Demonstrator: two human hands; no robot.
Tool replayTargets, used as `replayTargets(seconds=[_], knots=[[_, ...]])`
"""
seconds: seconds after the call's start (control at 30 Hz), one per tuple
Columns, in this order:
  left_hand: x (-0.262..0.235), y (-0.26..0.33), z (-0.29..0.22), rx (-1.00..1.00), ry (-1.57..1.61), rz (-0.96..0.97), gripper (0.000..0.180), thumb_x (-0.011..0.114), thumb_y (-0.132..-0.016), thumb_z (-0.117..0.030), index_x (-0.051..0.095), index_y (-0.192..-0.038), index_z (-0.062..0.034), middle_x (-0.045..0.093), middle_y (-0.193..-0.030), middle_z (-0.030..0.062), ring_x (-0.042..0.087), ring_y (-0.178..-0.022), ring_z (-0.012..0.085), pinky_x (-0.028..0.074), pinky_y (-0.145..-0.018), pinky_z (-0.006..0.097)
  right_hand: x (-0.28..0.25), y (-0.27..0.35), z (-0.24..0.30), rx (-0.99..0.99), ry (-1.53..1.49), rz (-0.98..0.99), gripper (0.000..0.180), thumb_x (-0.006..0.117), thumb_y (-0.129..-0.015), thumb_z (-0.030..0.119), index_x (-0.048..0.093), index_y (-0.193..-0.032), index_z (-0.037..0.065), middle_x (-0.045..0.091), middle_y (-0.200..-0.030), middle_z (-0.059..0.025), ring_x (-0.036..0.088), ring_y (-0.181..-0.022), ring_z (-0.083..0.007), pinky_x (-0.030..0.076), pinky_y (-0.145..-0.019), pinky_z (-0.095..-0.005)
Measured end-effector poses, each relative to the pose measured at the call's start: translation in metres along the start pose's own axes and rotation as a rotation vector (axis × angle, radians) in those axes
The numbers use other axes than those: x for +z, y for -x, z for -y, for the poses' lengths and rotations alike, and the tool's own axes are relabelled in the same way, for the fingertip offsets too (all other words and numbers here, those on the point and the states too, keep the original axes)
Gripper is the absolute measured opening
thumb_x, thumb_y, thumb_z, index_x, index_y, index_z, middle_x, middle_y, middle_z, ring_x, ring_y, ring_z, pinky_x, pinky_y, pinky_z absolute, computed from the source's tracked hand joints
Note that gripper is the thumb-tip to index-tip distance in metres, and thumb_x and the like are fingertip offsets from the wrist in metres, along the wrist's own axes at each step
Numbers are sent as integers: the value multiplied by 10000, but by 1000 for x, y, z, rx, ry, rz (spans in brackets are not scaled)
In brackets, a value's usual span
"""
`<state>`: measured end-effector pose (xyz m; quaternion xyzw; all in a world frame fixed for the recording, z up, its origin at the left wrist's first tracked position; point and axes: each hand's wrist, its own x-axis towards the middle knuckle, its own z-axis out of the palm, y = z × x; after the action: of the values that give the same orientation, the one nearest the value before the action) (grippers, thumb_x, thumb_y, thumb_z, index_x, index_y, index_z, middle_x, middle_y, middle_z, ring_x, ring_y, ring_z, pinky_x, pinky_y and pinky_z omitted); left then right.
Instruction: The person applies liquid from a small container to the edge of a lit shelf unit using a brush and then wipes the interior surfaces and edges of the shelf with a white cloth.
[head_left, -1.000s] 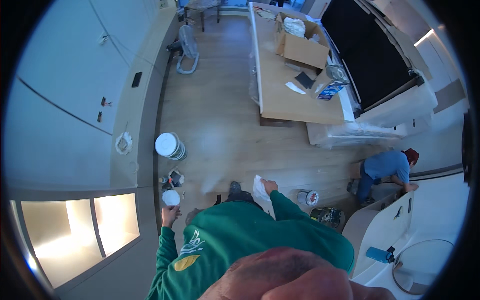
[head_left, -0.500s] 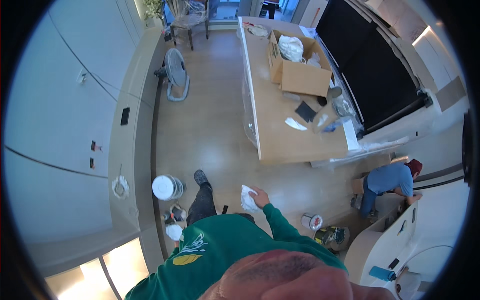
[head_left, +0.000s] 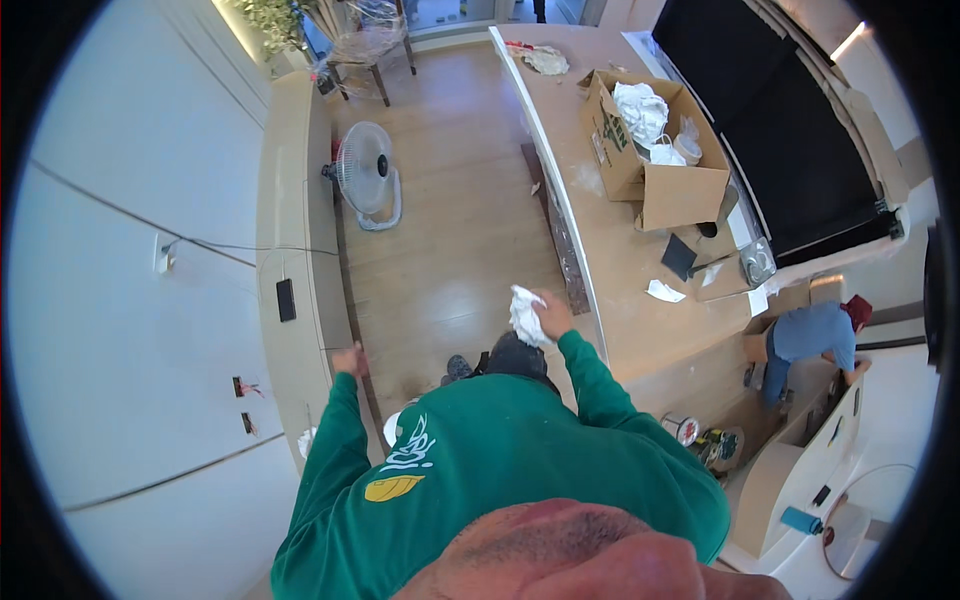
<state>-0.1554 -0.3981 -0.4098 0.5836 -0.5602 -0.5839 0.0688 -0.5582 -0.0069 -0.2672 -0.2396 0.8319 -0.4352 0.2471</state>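
Note:
My right hand (head_left: 553,316) is closed around a crumpled white cloth (head_left: 526,315), held in front of me between my dark-clad knee and the long table. On the other side, my left hand (head_left: 349,359) hovers at the edge of the long low cabinet (head_left: 292,215). One digit sticks out from the rest, and nothing shows in that hand; whether it touches the cabinet I cannot tell. Below my left forearm a white bucket lid (head_left: 392,429) is partly hidden by my green sleeve.
A fan (head_left: 364,165) stands on the floor by the cabinet. On the long table (head_left: 640,330) sits an open cardboard box (head_left: 686,196) holding white material. A co-worker in blue (head_left: 805,345) bends at the right, near a metal can (head_left: 681,429). A plastic-wrapped chair (head_left: 370,50) stands far off.
I have moved forward, toward the table and fan. My left hand has come up from beside a white object at the lower left to the cabinet edge. The right hand still holds the cloth.

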Motion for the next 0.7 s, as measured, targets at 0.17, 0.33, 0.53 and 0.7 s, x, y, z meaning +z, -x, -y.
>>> replayTargets(seconds=[0.17, 0.33, 0.53, 0.7], knots=[[70, -39, -213, 66, 108, 10, 284, 647, -906, -250, 645, -836, 25, 646, -652, 110, 621, -509, 200, 476, -415, 340, -4, -82, 14, 54, -52, -10, 272, 587, -902, 154, 632, -1131, 14, 675, -1059, -193, 635, -1019, -308, 468, -901, -373], [90, -128, -225, 20, -157, 155, 283, 656, -896, -237, 648, -934, 44, 667, -687, 119, 648, -534, 218, 497, -424, 334, 8, -204, -38, 22, -152, -51, 202, 568, -879, 142, 669, -967, -9, 685, -897, -161, 635, -885, -239, 474, -816, -356], [90, -155, -215, 639, -1267, 503, 403, 704, -818, -345, 672, -987, 19, 682, -704, 154, 670, -604, 274, 527, -543, 415, -53, -379, -17, 57, 352, -256, 330, 467, -921, 291, 707, -1014, 85, 668, -980, -227, 641, -920, -390, 489, -807, -470], [123, -248, -228, -7, -1011, 104, 375, 685, -789, -376, 703, -873, -11, 689, -734, 172, 658, -663, 343, 493, -622, 463, -149, -551, 40, 374, -28, -454, 400, 571, -851, 418, 699, -1069, 108, 677, -1066, -190, 628, -1026, -394, 483, -916, -455]])
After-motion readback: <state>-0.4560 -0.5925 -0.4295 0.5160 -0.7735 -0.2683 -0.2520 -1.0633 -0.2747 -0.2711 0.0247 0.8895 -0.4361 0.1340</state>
